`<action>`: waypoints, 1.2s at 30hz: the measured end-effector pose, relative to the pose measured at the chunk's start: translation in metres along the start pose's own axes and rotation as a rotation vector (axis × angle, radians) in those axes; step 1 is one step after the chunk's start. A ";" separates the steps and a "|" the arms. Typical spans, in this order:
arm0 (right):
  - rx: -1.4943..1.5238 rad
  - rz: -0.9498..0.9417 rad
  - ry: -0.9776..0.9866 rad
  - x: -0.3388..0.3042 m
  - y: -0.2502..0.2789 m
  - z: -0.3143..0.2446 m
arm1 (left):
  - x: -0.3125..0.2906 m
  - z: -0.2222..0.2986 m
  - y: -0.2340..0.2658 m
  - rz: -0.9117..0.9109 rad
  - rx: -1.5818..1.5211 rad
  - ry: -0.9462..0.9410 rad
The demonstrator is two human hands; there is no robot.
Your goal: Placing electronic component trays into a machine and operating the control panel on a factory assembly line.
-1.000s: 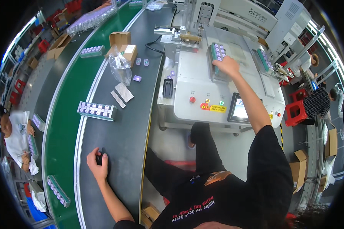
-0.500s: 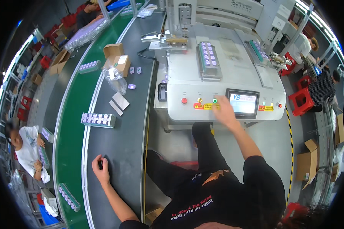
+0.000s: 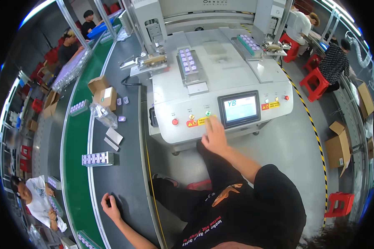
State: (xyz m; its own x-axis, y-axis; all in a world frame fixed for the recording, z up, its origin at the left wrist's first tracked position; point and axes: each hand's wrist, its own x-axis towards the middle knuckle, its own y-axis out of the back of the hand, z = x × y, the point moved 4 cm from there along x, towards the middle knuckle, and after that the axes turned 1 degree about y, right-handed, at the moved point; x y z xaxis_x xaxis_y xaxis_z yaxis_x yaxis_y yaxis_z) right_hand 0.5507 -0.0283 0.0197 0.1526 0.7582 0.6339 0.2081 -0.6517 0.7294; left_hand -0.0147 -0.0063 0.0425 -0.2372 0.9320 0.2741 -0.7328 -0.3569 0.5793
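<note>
My right hand [image 3: 215, 136], fingers stretched out, is just below the green button [image 3: 207, 113] on the front of a white machine [image 3: 170, 99]. Its fingertips overlap the yellow warning label; contact with the panel cannot be told. My left hand [image 3: 111, 207] rests on the dark worktop [image 3: 129, 182], fingers loosely curled and apart, with nothing seen in it. Beyond that hand lies a grey holder [image 3: 97, 159] with purple-and-white pieces in rows. Another loaded holder [image 3: 188, 64] sits on the machine top, and a third holder [image 3: 249, 45] is at its right side.
A lit touchscreen [image 3: 239, 108] is right of the buttons. An open carton [image 3: 104, 93], a clear plastic bag [image 3: 104, 115], small loose pieces [image 3: 122, 119] and pale flat strips [image 3: 114, 135] lie on the worktop. The green conveyor [image 3: 77, 141] runs along the left, with people beyond it.
The whole view has shifted, so the machine appears farther left. My right hand has drawn slightly down from the green button. My left hand stays on the worktop.
</note>
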 end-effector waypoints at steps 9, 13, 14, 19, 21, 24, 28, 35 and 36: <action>-0.001 -0.053 -0.018 -0.017 -0.030 0.013 | 0.041 0.039 -0.052 0.208 0.015 0.290; -0.079 0.039 0.086 -0.016 -0.023 0.010 | 0.058 0.050 -0.071 0.272 0.154 0.202; -0.094 0.029 0.084 -0.014 -0.025 0.006 | 0.059 0.054 -0.076 0.222 0.163 0.219; -0.142 0.049 0.093 -0.018 -0.033 0.015 | 0.051 0.077 -0.091 0.117 0.322 -0.040; -0.148 0.028 0.108 -0.019 -0.032 0.010 | 0.048 0.069 -0.087 0.132 0.304 -0.064; -0.110 -0.001 0.168 -0.018 -0.038 0.004 | 0.041 0.061 -0.077 0.107 0.344 -0.023; -0.198 0.039 0.258 -0.013 -0.025 0.021 | 0.048 0.078 -0.095 0.128 0.327 -0.107; -0.279 0.110 0.270 -0.013 -0.034 0.015 | 0.043 0.073 -0.092 0.184 0.309 -0.113; -0.280 0.075 0.249 -0.013 -0.037 0.021 | 0.043 0.073 -0.093 0.180 0.304 -0.111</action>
State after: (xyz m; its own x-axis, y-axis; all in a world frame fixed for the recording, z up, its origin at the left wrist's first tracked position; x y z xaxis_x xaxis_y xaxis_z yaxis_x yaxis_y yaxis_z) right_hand 0.5610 -0.0138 -0.0205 -0.0887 0.7022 0.7065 -0.0717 -0.7119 0.6986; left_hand 0.0902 0.0629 0.0564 -0.2624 0.8457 0.4647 -0.4587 -0.5330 0.7110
